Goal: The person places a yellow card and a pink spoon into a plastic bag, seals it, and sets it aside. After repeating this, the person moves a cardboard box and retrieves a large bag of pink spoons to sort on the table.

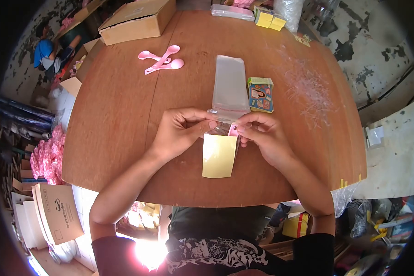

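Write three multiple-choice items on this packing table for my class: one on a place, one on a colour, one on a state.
1. The printed box lies: A) right of the clear bags; B) on the floor; C) under a hand.
2. The spoons are: A) green; B) pink; C) black.
3. The fingers: A) lie flat; B) pinch the open bag with the yellow card; C) hold spoons.
Key: 1A, it sits beside the stack; 2B, all pink; 3B, left hand and right hand meet at the bag's mouth.

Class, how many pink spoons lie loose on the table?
3 pink spoons, overlapping in one heap far left on the table, beside the cardboard box. The pink piece pinched by the right hand may be another, mostly hidden.
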A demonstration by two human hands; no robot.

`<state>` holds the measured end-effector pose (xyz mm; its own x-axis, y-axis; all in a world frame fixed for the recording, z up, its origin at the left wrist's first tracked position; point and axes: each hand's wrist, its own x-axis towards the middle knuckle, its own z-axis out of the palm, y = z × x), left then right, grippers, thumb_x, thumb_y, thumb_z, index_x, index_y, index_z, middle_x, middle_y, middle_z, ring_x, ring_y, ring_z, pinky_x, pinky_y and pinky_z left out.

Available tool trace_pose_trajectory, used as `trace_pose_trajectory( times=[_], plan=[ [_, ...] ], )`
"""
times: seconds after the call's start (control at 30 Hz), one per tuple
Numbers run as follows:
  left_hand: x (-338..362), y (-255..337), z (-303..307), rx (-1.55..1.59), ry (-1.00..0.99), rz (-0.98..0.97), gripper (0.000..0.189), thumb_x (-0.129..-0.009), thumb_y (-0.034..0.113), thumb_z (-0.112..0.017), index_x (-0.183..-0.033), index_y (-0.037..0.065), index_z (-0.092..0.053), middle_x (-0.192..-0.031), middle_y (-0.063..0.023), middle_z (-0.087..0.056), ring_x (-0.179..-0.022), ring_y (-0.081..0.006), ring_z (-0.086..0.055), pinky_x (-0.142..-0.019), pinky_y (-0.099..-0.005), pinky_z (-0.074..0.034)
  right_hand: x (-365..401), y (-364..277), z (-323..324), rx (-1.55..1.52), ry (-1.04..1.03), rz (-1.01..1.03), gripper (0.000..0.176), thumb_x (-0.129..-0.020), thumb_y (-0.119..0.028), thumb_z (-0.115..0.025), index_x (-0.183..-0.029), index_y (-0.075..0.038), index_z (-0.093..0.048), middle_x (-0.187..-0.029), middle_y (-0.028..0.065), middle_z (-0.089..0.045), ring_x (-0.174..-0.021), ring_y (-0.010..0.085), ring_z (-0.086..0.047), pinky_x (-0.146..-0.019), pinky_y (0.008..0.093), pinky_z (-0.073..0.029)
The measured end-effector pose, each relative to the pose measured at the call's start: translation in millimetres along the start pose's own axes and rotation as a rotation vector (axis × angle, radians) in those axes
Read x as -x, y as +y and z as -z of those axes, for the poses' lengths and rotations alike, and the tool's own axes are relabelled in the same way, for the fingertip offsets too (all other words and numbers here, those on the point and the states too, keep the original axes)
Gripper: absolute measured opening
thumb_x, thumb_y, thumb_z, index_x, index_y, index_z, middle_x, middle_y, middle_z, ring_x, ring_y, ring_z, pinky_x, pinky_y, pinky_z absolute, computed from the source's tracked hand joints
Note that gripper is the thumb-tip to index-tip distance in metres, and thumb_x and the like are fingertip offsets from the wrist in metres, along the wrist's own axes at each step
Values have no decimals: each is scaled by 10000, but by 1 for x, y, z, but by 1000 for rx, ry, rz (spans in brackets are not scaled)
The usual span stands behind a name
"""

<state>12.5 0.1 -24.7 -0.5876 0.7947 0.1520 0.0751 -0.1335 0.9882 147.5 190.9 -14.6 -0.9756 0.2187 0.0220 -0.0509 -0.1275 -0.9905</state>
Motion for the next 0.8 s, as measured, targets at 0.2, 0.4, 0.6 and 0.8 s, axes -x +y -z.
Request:
trace_pose_trajectory(
  times=[0.2, 0.4, 0.6, 0.8],
  plan=[
    [1, 2, 2, 40, -3, -14, 145, -896, 50, -637, -1012, -18, -690, -915, -80, -706, -799, -104, -663, -675, -240, -572, -1, -8, -1, 87, -19, -6, 144, -890, -38, -633, -1008, 45, -646, -919, 84, -666, -753, 117, -629, -654, 255, -544],
    [1, 8, 7, -28, -45, -62, 113, -866, 14, -664, -965, -24, -702, -891, -92, -707, -794, -106, -659, -660, -238, -550, -2, -5, 6, 146, -148, 149, 110, -903, -3, -603, -989, 36, -658, -914, 85, -667, -751, 121, -632, -662, 254, -539],
    [2, 7, 10, 4, -104, -140, 101, -860, -31, -646, -943, -29, -702, -876, -103, -711, -788, -115, -661, -663, -231, -533, -4, -8, 11, 348, -213, 287, 133, -898, 51, -568, -978, 31, -673, -924, 89, -672, -745, 105, -621, -661, 238, -510],
    [0, 3, 17, -81, -159, -165, 161, -845, -103, -587, -935, -30, -699, -886, -117, -708, -783, -133, -666, -694, -246, -534, -1, -13, 8, 399, -221, 262, 177, -884, 88, -538, -985, 34, -673, -957, 105, -673, -842, 136, -656, -726, 242, -537]
  ],
)
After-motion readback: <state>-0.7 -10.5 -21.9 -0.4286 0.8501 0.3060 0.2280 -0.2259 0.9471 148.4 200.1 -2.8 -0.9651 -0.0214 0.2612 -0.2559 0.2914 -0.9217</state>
